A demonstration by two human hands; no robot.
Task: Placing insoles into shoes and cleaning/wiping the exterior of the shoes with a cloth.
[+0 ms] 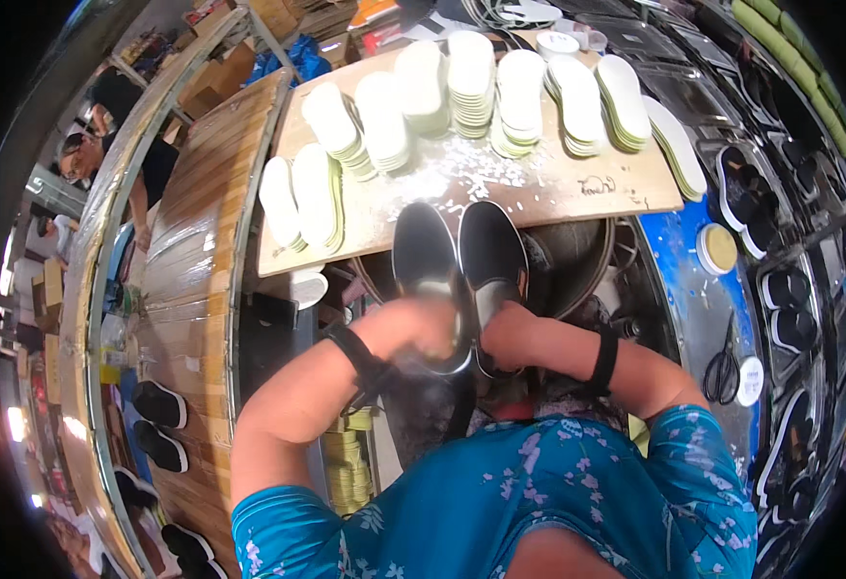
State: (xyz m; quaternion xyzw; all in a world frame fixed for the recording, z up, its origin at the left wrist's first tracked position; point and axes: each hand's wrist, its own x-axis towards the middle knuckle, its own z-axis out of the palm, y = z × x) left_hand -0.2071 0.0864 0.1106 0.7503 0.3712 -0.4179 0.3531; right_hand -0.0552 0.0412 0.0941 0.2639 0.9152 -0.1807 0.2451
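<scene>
Two black slip-on shoes with white sole edges lie side by side in front of me, toes pointing away. My left hand [430, 328], smeared by motion, is at the heel and opening of the left shoe [421, 243]; its fingers cannot be made out. At the heel end of the right shoe [491, 241], my right hand [507, 336] grips the shoe, fingers partly hidden by its opening. Pale insoles show inside both shoes. Beyond the toes, several stacks of white-topped insoles [423, 82] form an arc on a wooden board [625, 188].
Small white scraps [485, 169] are strewn over the board. To the right, a blue surface holds a round tub [716, 249] and black scissors [723, 372], beside racks of black shoes [791, 323]. A wooden bench [191, 289] runs along the left, with another person [148, 159] beyond it.
</scene>
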